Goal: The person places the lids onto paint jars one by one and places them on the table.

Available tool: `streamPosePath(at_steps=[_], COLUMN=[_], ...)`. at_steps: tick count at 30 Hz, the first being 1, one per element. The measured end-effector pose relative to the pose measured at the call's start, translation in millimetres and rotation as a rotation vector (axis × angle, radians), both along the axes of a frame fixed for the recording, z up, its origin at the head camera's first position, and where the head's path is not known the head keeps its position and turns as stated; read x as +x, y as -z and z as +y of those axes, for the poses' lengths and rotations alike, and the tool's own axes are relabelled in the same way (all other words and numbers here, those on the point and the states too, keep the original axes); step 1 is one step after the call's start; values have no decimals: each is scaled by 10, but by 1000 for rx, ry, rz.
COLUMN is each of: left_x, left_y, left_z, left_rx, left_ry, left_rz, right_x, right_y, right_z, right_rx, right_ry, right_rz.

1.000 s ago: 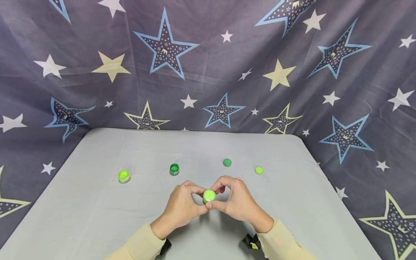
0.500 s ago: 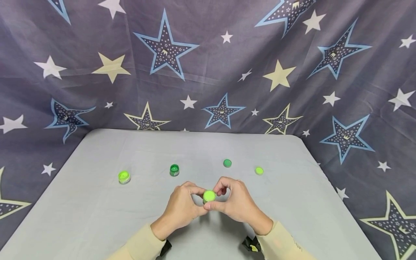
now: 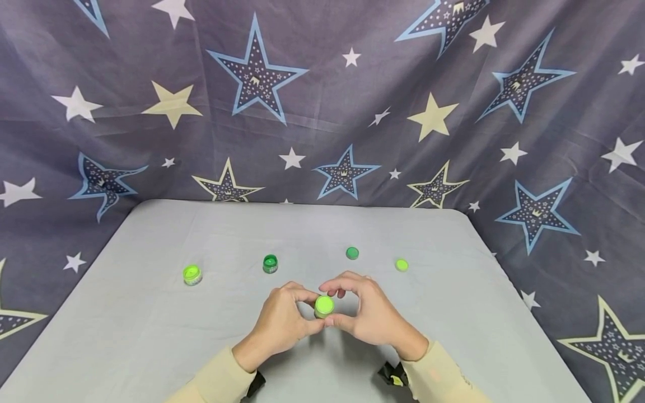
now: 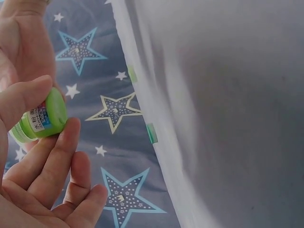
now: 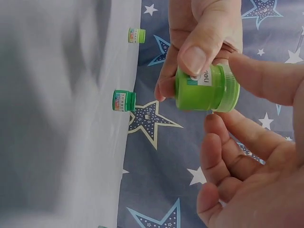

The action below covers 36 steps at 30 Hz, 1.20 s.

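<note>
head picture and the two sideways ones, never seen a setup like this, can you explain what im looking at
There is no machine here, just a person's two bare hands. The wide picture comes from a camera worn on the head, looking forward and down. The other two come from cameras on the wrists, so the scene looks turned sideways.

The left hand holds a small capped green jar. The right hand is at its lid, thumb close to it and fingers loosely spread.

On the pale grey table stand a light green jar and a dark green jar, both uncapped, with a dark green lid and a light green lid lying apart. Behind hangs star-patterned cloth.
</note>
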State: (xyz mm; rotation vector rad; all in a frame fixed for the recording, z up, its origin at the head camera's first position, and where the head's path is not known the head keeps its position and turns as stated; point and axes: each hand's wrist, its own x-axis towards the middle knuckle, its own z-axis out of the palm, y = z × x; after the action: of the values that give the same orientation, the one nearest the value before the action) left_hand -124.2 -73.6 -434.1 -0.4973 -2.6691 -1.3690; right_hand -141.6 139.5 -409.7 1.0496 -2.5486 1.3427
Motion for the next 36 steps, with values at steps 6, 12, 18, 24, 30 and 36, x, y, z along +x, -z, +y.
streamPosePath(at_steps=[6,12,18,24,30,36], left_x=[-6,-4,-5,-13,-9,0], left_y=[-11,-12,-14,-13,-15,-18], left_z=[-11,-22,-22,-25,-27,-22], left_rx=[-14,-13,-3,-9,-11,-11], left_ry=[2,1,-2,-5,-7,-31], left_rz=[-1,-16,-17,-15,-20,-14], right_x=[6,16,13,6,21,60], right_y=[1,9,19,38,30,26], right_z=[-10,-33,-45,-61,-93,-132], right_rx=[2,11,13,10,-6,-12], right_ry=[-12,-10,-6,17,66,125], right_rz=[-8,3,14,26,15,-23])
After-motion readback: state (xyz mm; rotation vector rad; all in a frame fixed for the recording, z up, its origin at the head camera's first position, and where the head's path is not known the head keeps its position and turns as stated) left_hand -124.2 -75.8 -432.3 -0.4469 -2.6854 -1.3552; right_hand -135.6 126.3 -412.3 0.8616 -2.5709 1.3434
